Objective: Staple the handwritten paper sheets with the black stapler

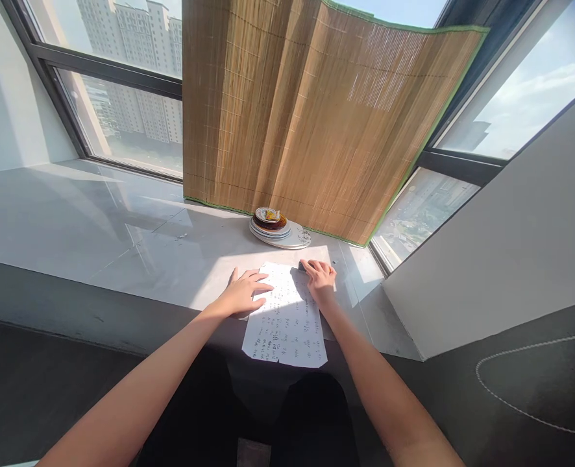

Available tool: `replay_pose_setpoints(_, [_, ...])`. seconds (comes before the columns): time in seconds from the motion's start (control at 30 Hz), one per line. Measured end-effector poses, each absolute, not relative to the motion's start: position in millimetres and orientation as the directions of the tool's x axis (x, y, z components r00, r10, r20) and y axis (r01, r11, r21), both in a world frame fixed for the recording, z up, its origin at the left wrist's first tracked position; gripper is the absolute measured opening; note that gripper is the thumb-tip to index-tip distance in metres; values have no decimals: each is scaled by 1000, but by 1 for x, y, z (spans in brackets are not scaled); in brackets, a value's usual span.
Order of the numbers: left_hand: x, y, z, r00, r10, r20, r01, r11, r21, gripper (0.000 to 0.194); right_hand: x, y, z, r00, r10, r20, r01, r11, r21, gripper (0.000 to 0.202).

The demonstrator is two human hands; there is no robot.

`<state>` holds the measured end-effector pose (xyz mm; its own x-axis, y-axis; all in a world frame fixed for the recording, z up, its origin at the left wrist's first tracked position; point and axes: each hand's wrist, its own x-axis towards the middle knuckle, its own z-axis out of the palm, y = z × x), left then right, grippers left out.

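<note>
A white sheet of paper (283,324) with handwriting lies on the sunlit window ledge, its lower part reaching past the ledge's front edge. My left hand (243,292) rests on the sheet's left edge with its fingers spread. At the sheet's upper right corner, my right hand (319,277) has its fingers bent around a small dark object (302,266), mostly hidden by the fingers; what it is I cannot make out. A shadow falls on the paper beside that hand.
Behind the paper, stacked plates (270,224) and a small colourful packet stand on the ledge (136,240). A bamboo blind (307,117) hangs just behind them. Windows flank it, and a white wall (492,214) slants along the right. My knees are below the ledge.
</note>
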<state>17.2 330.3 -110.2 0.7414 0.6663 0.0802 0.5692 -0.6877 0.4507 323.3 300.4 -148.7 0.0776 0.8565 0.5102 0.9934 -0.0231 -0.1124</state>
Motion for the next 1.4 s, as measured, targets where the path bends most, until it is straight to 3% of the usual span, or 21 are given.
replay_pose_setpoints(0.3, [18, 332, -112, 734, 676, 65, 587, -679, 440, 43, 319, 297, -144, 26, 875, 484, 1000, -14, -29, 68])
replay_pose_setpoints(0.47, [16, 331, -109, 739, 669, 78, 585, -696, 417, 42, 319, 294, -145, 161, 783, 601, 982, -66, -177, 60])
replay_pose_setpoints(0.67, [16, 329, -106, 725, 685, 70, 616, -691, 379, 45, 326, 297, -153, 281, 772, 570, 954, -163, -250, 60])
replay_pose_setpoints(0.8, [17, 330, -107, 723, 688, 65, 626, -692, 360, 47, 336, 292, -151, 485, 590, 646, 871, -260, -417, 52])
replay_pose_setpoints(0.9, [17, 332, -109, 723, 687, 69, 628, -696, 348, 49, 324, 284, -139, 553, 499, 667, 825, -218, -521, 51])
replay_pose_setpoints(1.13, [18, 333, -108, 687, 720, 97, 655, -671, 349, 55, 224, 281, -128, 359, 728, 585, 770, 124, -626, 44])
replay_pose_setpoints(1.27, [18, 335, -110, 653, 754, 75, 687, -631, 359, 61, 209, 284, -142, 433, 727, 533, 703, 98, -704, 38])
replay_pose_setpoints(1.4, [19, 336, -110, 635, 768, 77, 708, -619, 340, 61, 244, 272, -151, 498, 690, 525, 706, 29, -708, 41])
